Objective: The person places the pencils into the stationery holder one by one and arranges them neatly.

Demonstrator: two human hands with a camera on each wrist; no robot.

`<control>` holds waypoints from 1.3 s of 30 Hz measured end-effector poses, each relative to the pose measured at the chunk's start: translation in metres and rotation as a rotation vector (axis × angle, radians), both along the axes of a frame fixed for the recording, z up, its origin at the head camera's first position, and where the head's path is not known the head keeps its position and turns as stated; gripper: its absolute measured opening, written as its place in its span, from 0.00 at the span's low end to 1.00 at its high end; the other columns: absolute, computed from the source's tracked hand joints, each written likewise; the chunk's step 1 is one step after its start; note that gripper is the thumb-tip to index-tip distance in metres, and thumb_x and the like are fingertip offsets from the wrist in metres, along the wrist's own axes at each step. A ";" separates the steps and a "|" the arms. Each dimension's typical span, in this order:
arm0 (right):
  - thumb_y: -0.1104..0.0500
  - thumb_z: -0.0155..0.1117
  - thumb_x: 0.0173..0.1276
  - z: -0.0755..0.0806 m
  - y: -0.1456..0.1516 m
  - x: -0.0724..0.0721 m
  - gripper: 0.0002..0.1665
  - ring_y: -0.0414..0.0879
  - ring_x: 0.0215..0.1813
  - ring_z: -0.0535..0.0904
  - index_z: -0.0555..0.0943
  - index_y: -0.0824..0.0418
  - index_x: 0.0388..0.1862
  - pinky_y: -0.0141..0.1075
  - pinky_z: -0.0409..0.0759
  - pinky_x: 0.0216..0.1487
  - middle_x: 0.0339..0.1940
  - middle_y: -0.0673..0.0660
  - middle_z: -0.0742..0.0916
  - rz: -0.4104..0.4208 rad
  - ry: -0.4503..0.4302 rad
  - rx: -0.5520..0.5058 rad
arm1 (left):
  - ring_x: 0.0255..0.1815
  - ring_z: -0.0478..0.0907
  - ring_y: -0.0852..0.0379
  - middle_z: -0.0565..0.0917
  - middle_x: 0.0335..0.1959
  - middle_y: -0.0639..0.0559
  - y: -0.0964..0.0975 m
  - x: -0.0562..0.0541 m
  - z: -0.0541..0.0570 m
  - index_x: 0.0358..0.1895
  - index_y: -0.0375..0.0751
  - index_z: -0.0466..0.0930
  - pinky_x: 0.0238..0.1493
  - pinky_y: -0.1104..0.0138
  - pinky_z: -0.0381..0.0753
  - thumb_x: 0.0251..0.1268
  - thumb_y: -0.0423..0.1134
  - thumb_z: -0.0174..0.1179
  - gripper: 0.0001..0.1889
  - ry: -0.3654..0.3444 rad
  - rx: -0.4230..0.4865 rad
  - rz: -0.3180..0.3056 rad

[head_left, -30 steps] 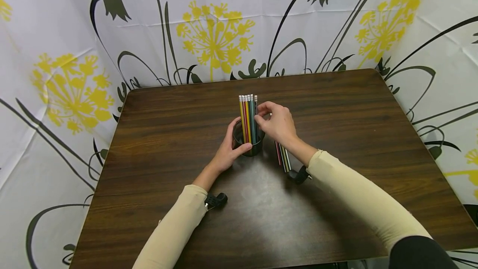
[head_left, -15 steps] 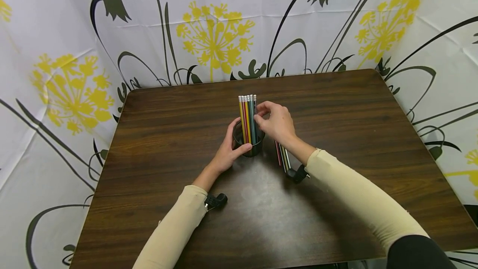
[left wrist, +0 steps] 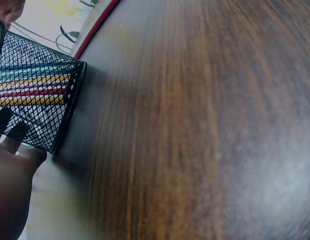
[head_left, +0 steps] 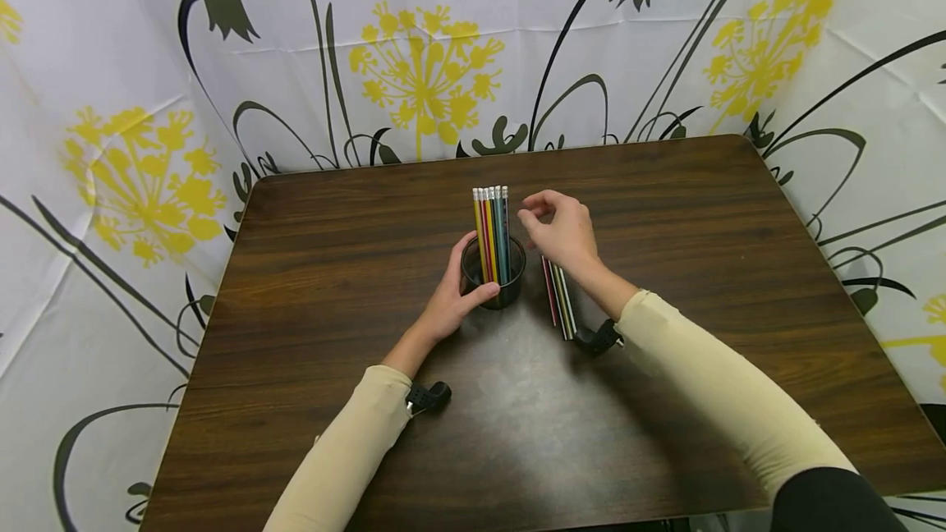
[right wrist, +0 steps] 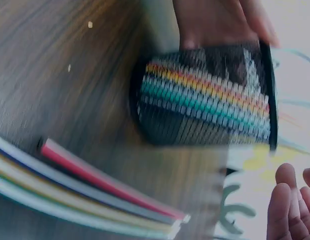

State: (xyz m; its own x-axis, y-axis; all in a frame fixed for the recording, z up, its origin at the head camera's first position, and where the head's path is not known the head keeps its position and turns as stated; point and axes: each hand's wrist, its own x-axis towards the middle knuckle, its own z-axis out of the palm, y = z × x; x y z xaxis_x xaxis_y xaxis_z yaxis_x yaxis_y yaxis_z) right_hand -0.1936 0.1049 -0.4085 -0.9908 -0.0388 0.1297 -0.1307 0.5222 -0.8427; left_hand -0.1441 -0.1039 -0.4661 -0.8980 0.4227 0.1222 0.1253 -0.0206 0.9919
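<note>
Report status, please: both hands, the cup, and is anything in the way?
Left hand grips cup. Right hand near it, holding nothing. Pencils standing in cup, loose pencils lying on table. Nothing visibly in the way.

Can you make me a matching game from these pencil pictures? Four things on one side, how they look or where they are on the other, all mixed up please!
Things:
1. mesh cup
2. loose pencils
3. tabletop
4. left grip

Clues:
A. brown with dark streaks
B. wrapped around the mesh cup's side
C. black, with standing pencils inside
D. lying beside the mesh cup

Right pairs: 1-C, 2-D, 3-A, 4-B
</note>
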 end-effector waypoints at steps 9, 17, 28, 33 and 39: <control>0.57 0.64 0.69 -0.036 0.043 -0.014 0.10 0.46 0.26 0.84 0.84 0.61 0.44 0.36 0.79 0.29 0.34 0.55 0.87 -0.039 -0.189 0.147 | 0.66 0.65 0.33 0.60 0.71 0.34 0.000 0.002 0.005 0.77 0.44 0.42 0.64 0.41 0.64 0.66 0.28 0.60 0.43 -0.006 -0.021 0.002; 0.55 0.69 0.65 -0.059 0.057 -0.014 0.12 0.45 0.26 0.83 0.83 0.61 0.42 0.36 0.81 0.26 0.30 0.55 0.87 0.058 -0.433 0.238 | 0.65 0.66 0.33 0.60 0.71 0.34 0.000 0.002 0.005 0.77 0.44 0.42 0.63 0.42 0.66 0.67 0.28 0.59 0.43 -0.010 -0.018 -0.004; 0.59 0.69 0.66 -0.054 0.057 -0.013 0.08 0.45 0.27 0.85 0.84 0.63 0.39 0.37 0.83 0.28 0.29 0.57 0.88 0.098 -0.503 0.262 | 0.67 0.63 0.33 0.58 0.72 0.34 0.001 0.001 0.003 0.77 0.43 0.43 0.64 0.38 0.61 0.66 0.28 0.60 0.43 -0.005 0.003 -0.009; 0.56 0.68 0.63 -0.047 0.055 -0.009 0.07 0.44 0.23 0.83 0.83 0.59 0.33 0.40 0.79 0.30 0.20 0.53 0.86 0.067 -0.458 0.436 | 0.66 0.65 0.33 0.58 0.71 0.34 0.000 0.002 0.003 0.77 0.44 0.42 0.64 0.38 0.61 0.66 0.28 0.60 0.43 -0.014 -0.007 -0.005; 0.55 0.66 0.60 -0.044 0.051 -0.007 0.06 0.45 0.23 0.80 0.82 0.56 0.29 0.42 0.75 0.27 0.17 0.50 0.84 0.045 -0.394 0.578 | 0.66 0.65 0.33 0.60 0.71 0.33 0.000 0.003 0.005 0.77 0.44 0.42 0.63 0.41 0.64 0.66 0.27 0.59 0.43 -0.008 0.007 -0.010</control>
